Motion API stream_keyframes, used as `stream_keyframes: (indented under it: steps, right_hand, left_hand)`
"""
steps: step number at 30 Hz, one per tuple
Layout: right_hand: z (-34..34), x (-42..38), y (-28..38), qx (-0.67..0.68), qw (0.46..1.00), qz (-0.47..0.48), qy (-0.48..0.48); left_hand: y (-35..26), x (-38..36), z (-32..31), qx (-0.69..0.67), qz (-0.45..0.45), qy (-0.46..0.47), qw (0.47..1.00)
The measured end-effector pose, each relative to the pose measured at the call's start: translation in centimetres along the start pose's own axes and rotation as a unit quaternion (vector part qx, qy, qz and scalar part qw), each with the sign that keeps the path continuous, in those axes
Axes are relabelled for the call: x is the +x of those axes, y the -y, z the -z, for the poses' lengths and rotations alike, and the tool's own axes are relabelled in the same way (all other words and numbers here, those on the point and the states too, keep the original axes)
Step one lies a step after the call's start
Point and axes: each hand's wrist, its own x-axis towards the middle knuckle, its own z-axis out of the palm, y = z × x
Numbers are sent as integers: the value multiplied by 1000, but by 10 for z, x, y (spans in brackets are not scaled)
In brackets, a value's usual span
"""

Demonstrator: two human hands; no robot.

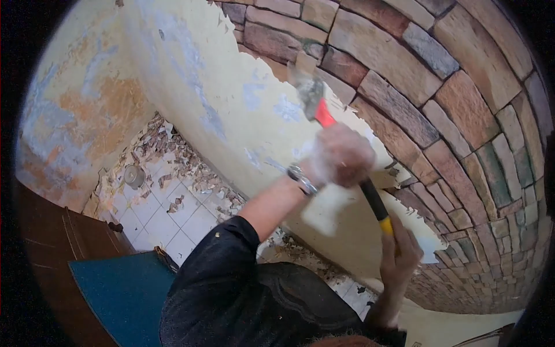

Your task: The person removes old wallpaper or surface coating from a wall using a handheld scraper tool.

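Both hands are closed on a long-handled scraper, with red, black and yellow parts on its handle. My left hand, with a metal-banded watch at its wrist, is wrapped round the shaft just below the red part and is slightly blurred. At the yellow end, my right hand grips lower down. The scraper's blade is smeared by motion and lies over the torn edge of the stone-patterned wallpaper. Bare pale wall shows beside that edge.
Torn wallpaper scraps litter the tiled floor along the wall's foot. A small round container stands among them. Brown wooden furniture and a blue-green panel are at lower left. A patchy wall meets this one at the corner.
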Motion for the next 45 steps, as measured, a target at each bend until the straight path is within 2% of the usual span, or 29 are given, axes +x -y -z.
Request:
stream_keyframes:
  steps: [1,4,6,8,10,11,12,14,15,18,19,20,22,24,26,27,28,29,32,33,35,36,38,39,40,41,45]
  right_hand:
    - [-1,5,-2,0,1000,1,-1]
    - [-6,10,-13,20,1000,-10,11]
    - [-6,5,-18,4,999,32,8]
    - [10,-12,-15,15,999,28,5]
    - [28,-29,-22,-20,1000,5,-19]
    - [37,-32,-16,-12,999,-47,3]
    - [35,-25,-12,-11,999,-47,3]
    - [24,1,2,-46,999,-11,8]
    - [20,15,11,-27,999,-19,18]
    - [9,20,1,-13,998,-33,45]
    - [5,15,-4,-27,999,16,16]
    - [9,9,-5,-28,999,12,11]
    - [23,5,-1,-3,996,64,-55]
    - [36,9,9,-12,996,73,-54]
    - [34,17,20,-69,996,57,-10]
    - [12,33,20,-31,997,74,-2]
    - [-11,52,24,-34,996,79,12]
    - [-32,68,27,-30,995,90,14]
    - [-59,81,32,-18,988,154,26]
    - [-56,76,32,27,992,112,44]
    - [-41,61,28,23,994,85,65]
    - [-33,53,22,20,995,56,84]
    - [-29,26,-8,83,995,57,14]
    - [-24,12,-18,83,995,53,14]
    - [-18,-3,-27,73,997,28,-16]
    - [-14,-11,-32,62,997,4,-47]
    - [8,-18,-27,-22,996,-55,-60]
  left_hand:
    - [0,5,8,34,20,30,999]
    - [-1,6,2,49,13,-3,999]
    - [-9,7,0,42,15,9,999]
    - [-18,8,-3,49,27,13,998]
    - [-34,17,-15,22,-16,-12,1000]
    - [-43,29,-11,9,16,34,999]
    - [-38,31,-6,8,16,35,999]
    - [-15,35,6,108,21,161,981]
    - [-3,26,0,-4,-1,-39,999]
    - [-2,30,8,51,0,-42,998]
    - [-5,34,7,51,-8,-42,998]
    - [-10,36,5,45,-5,-41,998]
    - [-21,37,1,38,10,-43,998]
    - [-20,40,-4,10,12,-55,998]
    - [-6,33,-8,-14,3,-123,992]
    - [14,18,11,166,52,88,981]
    - [32,5,27,219,146,223,939]
    - [51,4,44,79,64,-65,993]
    - [70,-12,62,164,64,-49,983]
    - [70,-20,59,167,65,-54,982]
    - [47,-24,54,92,96,27,991]
    - [41,-17,57,92,97,26,991]
    - [31,3,69,76,33,-55,995]
    - [37,9,74,73,34,-53,995]
    - [50,17,79,182,68,-163,967]
    - [63,22,83,287,98,-270,914]
    - [106,8,99,323,155,-224,906]
